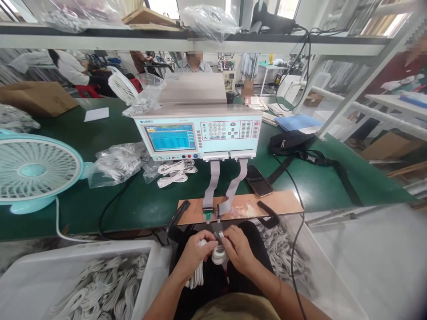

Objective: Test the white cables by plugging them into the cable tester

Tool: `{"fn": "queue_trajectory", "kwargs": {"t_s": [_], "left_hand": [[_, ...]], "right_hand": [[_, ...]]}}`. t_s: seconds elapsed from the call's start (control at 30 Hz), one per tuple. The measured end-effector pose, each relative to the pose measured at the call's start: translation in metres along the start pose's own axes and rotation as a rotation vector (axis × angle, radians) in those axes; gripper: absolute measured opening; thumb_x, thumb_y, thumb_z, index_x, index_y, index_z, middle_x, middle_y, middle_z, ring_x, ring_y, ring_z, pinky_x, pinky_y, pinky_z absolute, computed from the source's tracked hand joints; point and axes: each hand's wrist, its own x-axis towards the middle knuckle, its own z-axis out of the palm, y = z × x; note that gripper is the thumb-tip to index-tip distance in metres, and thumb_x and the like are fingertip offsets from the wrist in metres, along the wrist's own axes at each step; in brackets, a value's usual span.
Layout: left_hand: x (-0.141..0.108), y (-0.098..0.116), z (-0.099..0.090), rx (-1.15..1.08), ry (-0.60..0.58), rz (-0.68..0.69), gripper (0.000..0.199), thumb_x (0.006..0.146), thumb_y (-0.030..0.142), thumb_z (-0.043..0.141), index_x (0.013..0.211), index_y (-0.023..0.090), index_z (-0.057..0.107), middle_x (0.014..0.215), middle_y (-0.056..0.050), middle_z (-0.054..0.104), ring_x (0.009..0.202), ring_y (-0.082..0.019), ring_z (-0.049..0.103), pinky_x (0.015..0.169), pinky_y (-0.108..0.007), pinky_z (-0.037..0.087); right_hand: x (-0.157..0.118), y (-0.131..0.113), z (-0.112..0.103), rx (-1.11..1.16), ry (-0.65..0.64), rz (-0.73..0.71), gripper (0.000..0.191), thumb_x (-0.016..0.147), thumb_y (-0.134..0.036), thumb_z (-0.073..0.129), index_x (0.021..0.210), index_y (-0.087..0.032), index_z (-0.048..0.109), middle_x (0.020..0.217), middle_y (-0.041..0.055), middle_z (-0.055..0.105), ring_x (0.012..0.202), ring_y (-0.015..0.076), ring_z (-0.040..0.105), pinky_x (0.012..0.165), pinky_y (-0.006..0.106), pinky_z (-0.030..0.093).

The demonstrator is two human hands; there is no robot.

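My left hand (195,253) is closed around a bundled white cable (197,276), whose loops hang below the fingers over my lap. Thumb and fingers of my right hand (240,250) pinch the end of the cable near its plug (220,234). Between both hands hangs a white coil (219,256); which hand bears it I cannot tell. Just beyond my fingers, a small green circuit board (208,215) and a second connector (218,213) sit on a wooden board (240,206). Grey ribbon cables (211,182) join them to a tester (200,133) with a lit screen.
Bins of bundled cables stand at my left (150,253) and right (328,266). On the green table (100,209) are a fan (36,171), bagged cables (118,164), loose cable bundles (175,171), a phone (258,180) and a black bag (290,142). A black cord (295,240) hangs at right.
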Motion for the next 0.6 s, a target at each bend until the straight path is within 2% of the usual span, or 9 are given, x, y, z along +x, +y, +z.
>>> {"fn": "queue_trajectory", "kwargs": {"t_s": [0.17, 0.37, 0.53, 0.6], "left_hand": [[0.005, 0.001, 0.003, -0.112, 0.079, -0.082, 0.021, 0.069, 0.035, 0.062, 0.068, 0.015, 0.058, 0.049, 0.005, 0.046, 0.042, -0.008, 0.043, 0.038, -0.017, 0.032], [0.005, -0.010, -0.003, -0.382, -0.111, -0.204, 0.024, 0.068, 0.036, 0.064, 0.077, 0.013, 0.065, 0.051, 0.002, 0.052, 0.040, -0.007, 0.044, 0.036, -0.017, 0.031], [0.002, -0.017, -0.012, -0.433, -0.222, -0.168, 0.026, 0.065, 0.032, 0.065, 0.082, 0.012, 0.067, 0.052, -0.001, 0.056, 0.042, -0.008, 0.045, 0.037, -0.018, 0.030], [0.001, -0.017, -0.012, -0.372, -0.193, -0.127, 0.027, 0.062, 0.030, 0.067, 0.082, 0.013, 0.067, 0.052, 0.000, 0.056, 0.042, -0.009, 0.044, 0.038, -0.018, 0.030]], "right_hand": [[0.011, 0.004, 0.013, 0.298, 0.084, 0.202, 0.017, 0.083, -0.027, 0.045, 0.078, -0.018, 0.059, 0.071, 0.0006, 0.057, 0.069, 0.0142, 0.051, 0.066, 0.026, 0.039], [0.018, 0.008, 0.019, 0.479, 0.123, 0.321, 0.020, 0.080, -0.033, 0.051, 0.069, -0.018, 0.057, 0.063, -0.0022, 0.051, 0.062, 0.0125, 0.047, 0.060, 0.024, 0.038], [0.020, 0.008, 0.018, 0.601, 0.107, 0.377, 0.019, 0.077, -0.034, 0.054, 0.069, -0.017, 0.059, 0.061, -0.0028, 0.051, 0.059, 0.0114, 0.044, 0.058, 0.023, 0.036], [0.022, 0.004, 0.017, 0.678, 0.095, 0.442, 0.021, 0.073, -0.036, 0.058, 0.065, -0.017, 0.057, 0.056, -0.0041, 0.048, 0.054, 0.0099, 0.041, 0.053, 0.023, 0.034]]}}
